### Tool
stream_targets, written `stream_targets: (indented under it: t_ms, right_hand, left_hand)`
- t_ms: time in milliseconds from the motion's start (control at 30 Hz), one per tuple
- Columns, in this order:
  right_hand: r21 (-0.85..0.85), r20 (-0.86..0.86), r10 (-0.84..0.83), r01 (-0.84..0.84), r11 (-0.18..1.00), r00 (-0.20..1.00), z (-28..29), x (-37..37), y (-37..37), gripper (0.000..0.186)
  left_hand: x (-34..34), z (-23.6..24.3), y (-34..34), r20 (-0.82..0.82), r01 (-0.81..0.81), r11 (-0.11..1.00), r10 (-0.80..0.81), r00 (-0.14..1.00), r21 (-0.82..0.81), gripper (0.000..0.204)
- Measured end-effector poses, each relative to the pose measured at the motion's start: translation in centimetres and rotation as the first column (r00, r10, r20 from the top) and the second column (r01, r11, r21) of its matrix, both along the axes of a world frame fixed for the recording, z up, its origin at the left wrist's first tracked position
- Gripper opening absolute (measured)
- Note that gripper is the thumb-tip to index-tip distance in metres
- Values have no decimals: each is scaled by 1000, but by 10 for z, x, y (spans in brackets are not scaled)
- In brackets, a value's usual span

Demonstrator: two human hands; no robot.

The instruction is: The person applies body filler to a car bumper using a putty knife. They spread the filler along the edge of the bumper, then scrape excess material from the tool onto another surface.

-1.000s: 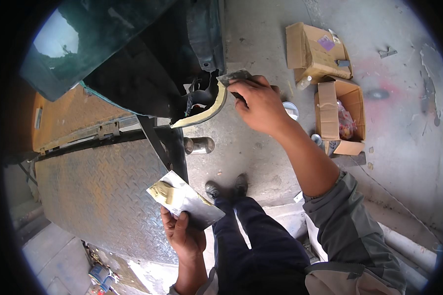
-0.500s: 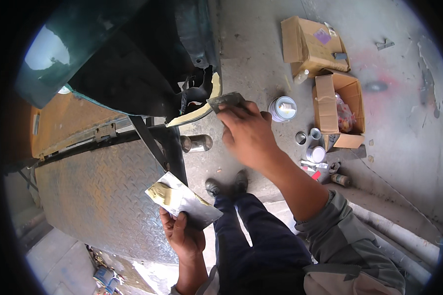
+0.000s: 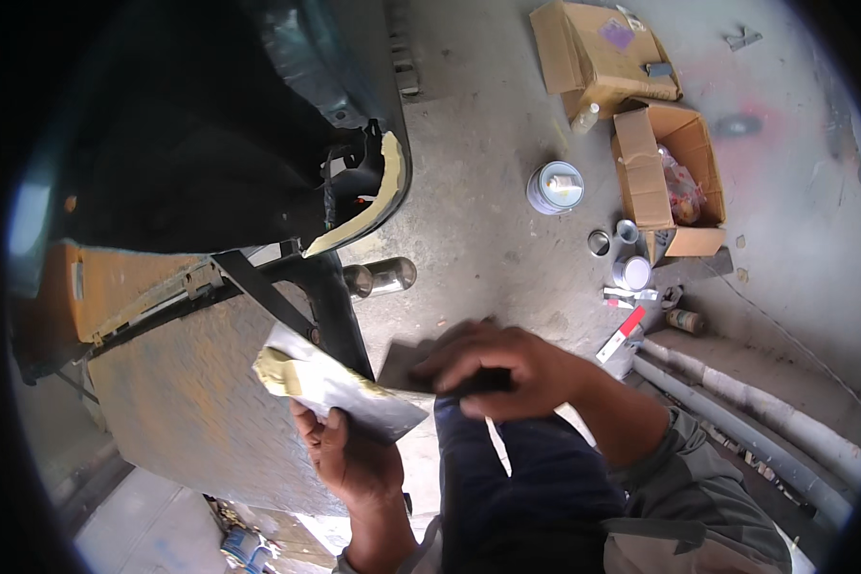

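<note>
My left hand (image 3: 354,464) grips a silvery flat plate (image 3: 354,404) with a mound of pale yellow paste (image 3: 282,373) near its left corner. My right hand (image 3: 512,373) is closed on a dark flat scraper (image 3: 407,364), held at the plate's right side; whether the two touch I cannot tell. At upper left is a dark vehicle body part (image 3: 191,134), whose curved lower-right edge carries a band of the same pale paste (image 3: 387,172). Below that lie a rusty orange panel (image 3: 124,287) and a worn tread-pattern metal sheet (image 3: 177,411).
Two cardboard boxes (image 3: 598,53) (image 3: 641,172) are on the concrete floor (image 3: 469,134) at the right, beside a large lidded can (image 3: 555,188), smaller cans (image 3: 631,273), a plastic bottle (image 3: 585,117) and a red-and-white strip (image 3: 620,333). Pipes (image 3: 746,430) run along the lower right.
My right hand has moved down from the curved edge to beside the plate with the scraper. The view has shifted, and more of the floor around the cans shows.
</note>
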State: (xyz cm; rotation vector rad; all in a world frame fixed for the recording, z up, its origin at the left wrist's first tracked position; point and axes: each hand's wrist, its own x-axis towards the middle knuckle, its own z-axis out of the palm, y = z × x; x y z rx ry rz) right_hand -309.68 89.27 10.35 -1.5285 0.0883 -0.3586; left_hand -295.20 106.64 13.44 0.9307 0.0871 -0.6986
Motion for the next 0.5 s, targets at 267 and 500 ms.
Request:
stream_targets:
  t_ms: [267, 500]
  right_hand:
    - [-364, 28, -563, 533, 764, 826, -74, 28, -71, 35]
    - [-434, 94, -518, 503, 747, 850, -93, 68, -131, 33]
  left_hand:
    - [2, -6, -2, 96, 43, 984, -61, 993, 174, 57]
    - [-10, -25, 7, 39, 131, 977, -140, 989, 169, 56]
